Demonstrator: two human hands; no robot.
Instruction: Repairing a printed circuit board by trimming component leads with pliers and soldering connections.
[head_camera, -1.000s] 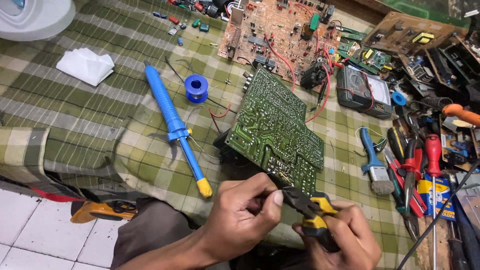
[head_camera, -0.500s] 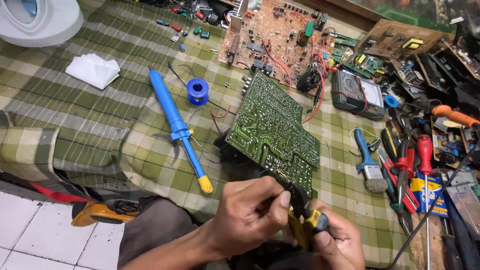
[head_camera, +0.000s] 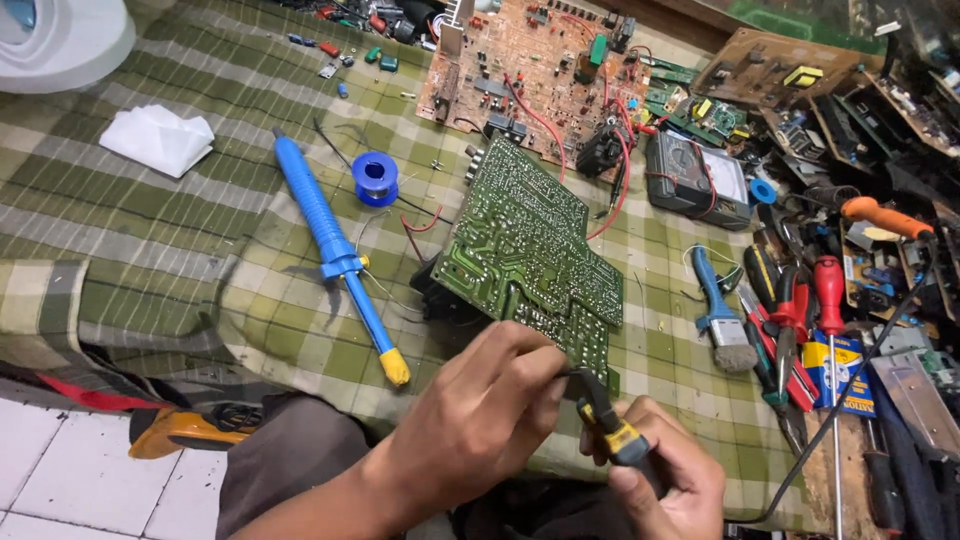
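Observation:
My left hand pinches something very small at the near edge of a green circuit board that lies solder side up on the checked cloth. My right hand grips a black and yellow pair of pliers, whose jaws meet my left fingertips at the board's near corner. What sits between the fingertips is too small to make out.
A blue desoldering pump and a blue solder spool lie left of the board. A brown circuit board and a multimeter sit behind. Screwdrivers, a brush and pliers crowd the right side. A white cloth lies far left.
The view has shifted slightly. Both hands stayed together at the board's near edge, and the pliers have tilted up so their jaws point at my left fingertips.

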